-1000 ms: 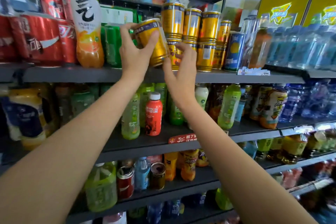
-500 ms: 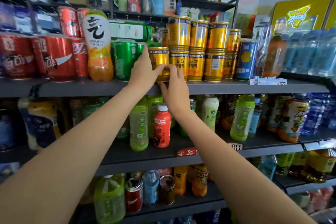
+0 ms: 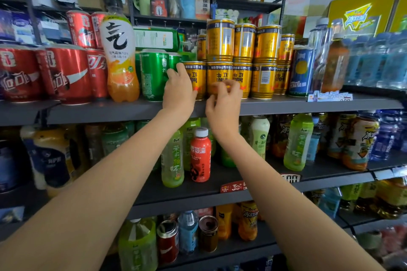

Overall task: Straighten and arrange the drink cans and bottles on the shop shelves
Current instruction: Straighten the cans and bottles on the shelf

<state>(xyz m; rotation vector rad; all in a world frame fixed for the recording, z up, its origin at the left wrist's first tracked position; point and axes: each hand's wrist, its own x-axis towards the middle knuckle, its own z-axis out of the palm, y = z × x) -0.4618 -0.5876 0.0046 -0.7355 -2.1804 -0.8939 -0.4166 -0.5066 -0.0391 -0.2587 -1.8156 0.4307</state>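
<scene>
Gold energy-drink cans (image 3: 242, 59) stand two tiers high on the top dark shelf (image 3: 286, 104). The leftmost bottom gold can (image 3: 197, 77) stands upright at the shelf's front, next to a green can (image 3: 152, 75). My left hand (image 3: 178, 90) rests against this gold can's left side, fingers pointing up between it and the green can. My right hand (image 3: 222, 105) hovers just in front of the second bottom gold can (image 3: 219, 75), fingers loosely curled and holding nothing.
Red cola cans (image 3: 66, 72) and an orange soda bottle (image 3: 121, 57) fill the shelf's left. A blue can (image 3: 301, 72) and clear water bottles (image 3: 374, 61) stand at the right. Green tea bottles and a red bottle (image 3: 200, 156) line the shelf below.
A second ago my left hand held a gold can tilted in the air. It set the can upright at the row's left end, and both hands have loosened from it.
</scene>
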